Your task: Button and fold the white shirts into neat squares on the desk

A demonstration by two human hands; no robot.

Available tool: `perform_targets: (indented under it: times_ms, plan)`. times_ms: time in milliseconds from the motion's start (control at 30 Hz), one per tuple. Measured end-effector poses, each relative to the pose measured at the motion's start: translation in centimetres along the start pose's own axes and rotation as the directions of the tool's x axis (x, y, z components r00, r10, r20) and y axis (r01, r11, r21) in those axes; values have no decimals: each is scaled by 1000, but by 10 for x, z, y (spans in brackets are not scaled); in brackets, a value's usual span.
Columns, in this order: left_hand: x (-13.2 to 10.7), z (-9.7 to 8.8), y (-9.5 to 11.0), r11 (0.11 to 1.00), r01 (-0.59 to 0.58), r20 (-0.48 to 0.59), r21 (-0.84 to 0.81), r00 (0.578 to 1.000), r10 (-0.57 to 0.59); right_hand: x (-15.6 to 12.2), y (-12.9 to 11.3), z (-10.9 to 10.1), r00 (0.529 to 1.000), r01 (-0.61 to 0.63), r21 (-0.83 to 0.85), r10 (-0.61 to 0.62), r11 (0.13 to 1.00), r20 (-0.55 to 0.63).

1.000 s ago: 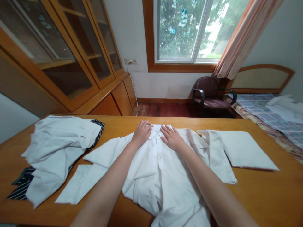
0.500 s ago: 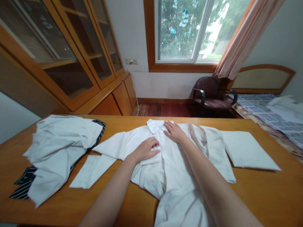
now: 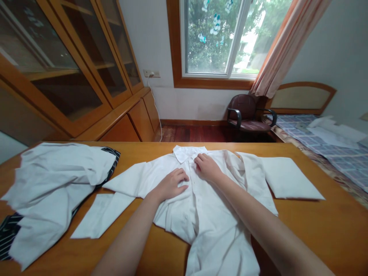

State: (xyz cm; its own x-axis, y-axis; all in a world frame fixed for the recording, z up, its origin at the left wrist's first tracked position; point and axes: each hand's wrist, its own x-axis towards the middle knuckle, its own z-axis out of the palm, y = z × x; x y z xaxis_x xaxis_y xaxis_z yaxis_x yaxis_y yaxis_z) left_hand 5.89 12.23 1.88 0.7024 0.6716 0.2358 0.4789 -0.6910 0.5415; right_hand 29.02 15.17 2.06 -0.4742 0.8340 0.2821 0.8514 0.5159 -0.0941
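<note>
A white button-up shirt (image 3: 214, 214) lies spread front up on the wooden table, its collar (image 3: 186, 153) toward the far edge. Just below the collar, my right hand (image 3: 207, 168) has its fingers curled in on the button placket, seemingly pinching the cloth; the fingertips are partly hidden. My left hand (image 3: 172, 184) rests on the shirt's chest to the left of the placket, fingers slightly bent and thumb apart. One sleeve (image 3: 126, 180) stretches left and folds back. The shirt's lower part is rumpled and runs off the near edge.
At the left is a heap of white cloth (image 3: 63, 180) over black striped fabric (image 3: 110, 168). A folded white cloth (image 3: 290, 178) lies at the right on the wooden table (image 3: 310, 226). Beyond stand a cabinet (image 3: 115, 126), an armchair (image 3: 244, 111) and a bed (image 3: 316, 130).
My right hand's fingers, laid flat by the collar before, are now curled in on the placket slightly lower. My left hand stays on the chest. The view has shifted a little to the right.
</note>
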Motion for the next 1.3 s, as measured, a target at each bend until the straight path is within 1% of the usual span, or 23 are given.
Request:
perform_targets:
  times_ms: [33, 100, 167, 200, 267, 333, 400, 500, 633, 733, 933, 1300]
  plan:
    - [0, 0, 0, 1000, 4, -2, 4, 1000, -4, -6, -9, -4, 1000, 4, 54, -6, 999, 28]
    - [0, 1, 0, 1000, 21, -12, 8, 1000, -21, -21, -28, -11, 997, -32, 160, 21, 987, 69]
    - [1, 1, 0, 999, 39, -23, 7, 999, -38, -36, -44, -18, 991, -73, 280, 39, 957, 125]
    - [1, 1, 1, 999, 43, -25, 7, 999, -42, -42, -51, -20, 984, -90, 336, 32, 938, 173]
    - [1, 2, 1, 999, 37, -22, 14, 999, -37, -53, -60, -22, 968, -174, 390, 84, 904, 236]
    - [1, 2, 0, 999, 25, -18, 29, 1000, -24, -59, -64, -19, 958, -225, 395, 130, 891, 254]
    - [1, 3, 0, 999, 15, -16, 45, 1000, -15, -62, -65, -13, 961, -234, 378, 153, 896, 231]
    - [0, 2, -1, 999, 9, -9, 48, 1000, -8, -65, -65, -6, 973, -214, 330, 172, 919, 152]
    - [0, 1, 1, 999, 7, 5, 34, 1000, -7, -68, -66, -1, 983, -182, 263, 169, 947, 71]
    - [0, 0, 2, 1000, 1, 1, 26, 1000, -1, -69, -67, -1, 984, -181, 256, 173, 950, 53]
    - [0, 1, 1, 1000, -2, -4, 28, 1000, 2, -69, -67, 0, 967, -250, 306, 253, 919, 31]
    - [0, 1, 1, 1000, 6, -31, 14, 1000, -5, -71, -67, 4, 955, -270, 380, 298, 885, -14]
